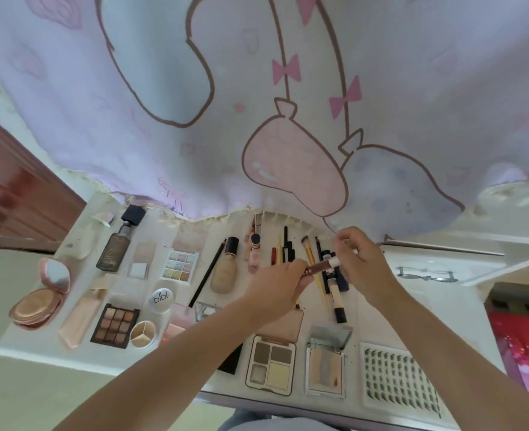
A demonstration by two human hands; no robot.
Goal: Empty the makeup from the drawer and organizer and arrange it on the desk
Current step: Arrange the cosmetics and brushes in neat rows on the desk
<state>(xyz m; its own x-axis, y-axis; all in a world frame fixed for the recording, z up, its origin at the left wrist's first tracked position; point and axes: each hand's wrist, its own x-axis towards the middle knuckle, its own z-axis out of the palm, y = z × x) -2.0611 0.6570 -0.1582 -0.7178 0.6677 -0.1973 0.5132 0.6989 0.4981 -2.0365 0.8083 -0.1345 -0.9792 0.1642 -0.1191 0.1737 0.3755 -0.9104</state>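
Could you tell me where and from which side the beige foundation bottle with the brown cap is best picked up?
Probably grip the foundation bottle across its wide beige body, coming straight down from above. It lies flat on the desk, cap pointing away, with a black pencil close on its left and a small pink bottle on its right, so fingers fit best at the lower body.

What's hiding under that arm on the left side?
Under the left forearm a pink compact peeks out, plus the edge of a small clear case and a black corner. The rest of these is covered, so I cannot tell what they are.
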